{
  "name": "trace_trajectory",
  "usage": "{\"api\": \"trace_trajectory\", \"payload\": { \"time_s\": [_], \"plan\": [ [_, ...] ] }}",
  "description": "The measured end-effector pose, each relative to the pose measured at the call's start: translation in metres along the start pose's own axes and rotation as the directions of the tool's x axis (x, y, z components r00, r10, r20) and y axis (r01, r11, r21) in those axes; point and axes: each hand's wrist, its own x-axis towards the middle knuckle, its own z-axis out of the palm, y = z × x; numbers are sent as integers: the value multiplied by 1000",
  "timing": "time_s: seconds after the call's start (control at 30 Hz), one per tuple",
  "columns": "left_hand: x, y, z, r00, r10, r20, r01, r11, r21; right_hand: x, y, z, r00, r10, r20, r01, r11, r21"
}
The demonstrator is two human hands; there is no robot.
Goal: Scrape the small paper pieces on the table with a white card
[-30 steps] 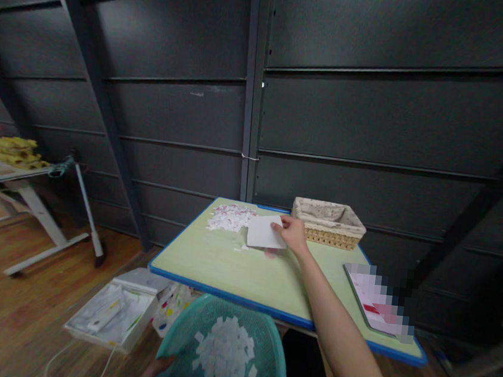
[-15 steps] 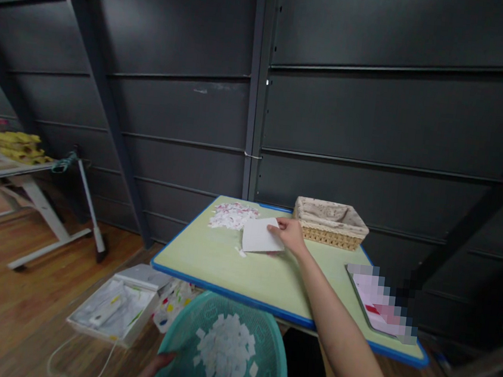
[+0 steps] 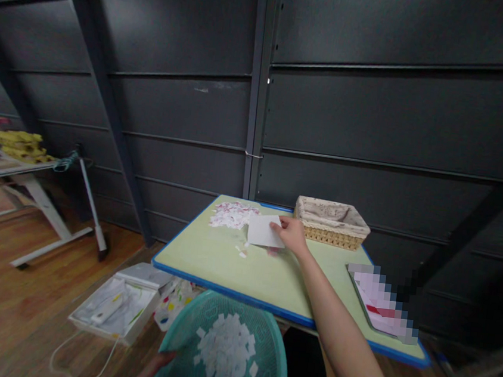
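Between the thumb and fingers of my right hand (image 3: 292,233) is a white card (image 3: 265,231), held over the table just beside a pile of small white and pink paper pieces (image 3: 233,215). A few loose scraps (image 3: 242,251) lie on the tabletop below it. My left hand (image 3: 157,369) grips the left rim of a green plastic basket (image 3: 281,359) at the table's near edge. Small white paper squares (image 3: 227,354) are heaped inside that basket. Only the thumb side of my left hand shows; the other fingers are hidden.
The pale green table (image 3: 208,262) has a blue edge. A lined wicker basket (image 3: 330,236) stands at its back right, and a tablet-like device (image 3: 374,303) lies at the right. An open white box (image 3: 113,309) with a cord is on the floor, left of the green basket.
My right hand has shifted the white card slightly right and away from me, uncovering more of the tabletop near the loose scraps. The left hand and green basket stay in place.
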Motion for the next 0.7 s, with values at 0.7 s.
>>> {"api": "trace_trajectory", "payload": {
  "time_s": [0.7],
  "plan": [
    [-23, 8, 4, 988, -138, -69, 137, 990, -11, -6, -13, -1, 994, 40, 100, -67, 959, 277]
  ]
}}
